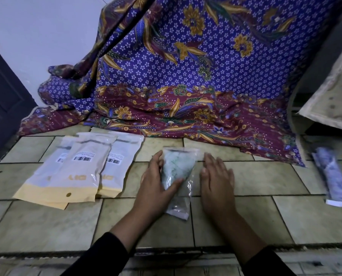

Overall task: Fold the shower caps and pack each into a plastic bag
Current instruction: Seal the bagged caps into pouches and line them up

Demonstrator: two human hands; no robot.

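A clear plastic bag lies on the tiled surface between my hands, with a folded pale green shower cap inside its far half. My left hand lies flat on the bag's left side, thumb stretched across the cap. Flat on the tiles just right of the bag rests my right hand, fingers straight, touching the bag's edge. Three cream and yellow packets with barcodes overlap at the left. At the far right lies another packed bag holding a purple-patterned cap.
A purple and maroon batik cloth hangs down at the back and spills onto the tiles. A dark door stands at the left. A pale slab leans at the upper right. The tiled ledge's front edge runs below my forearms.
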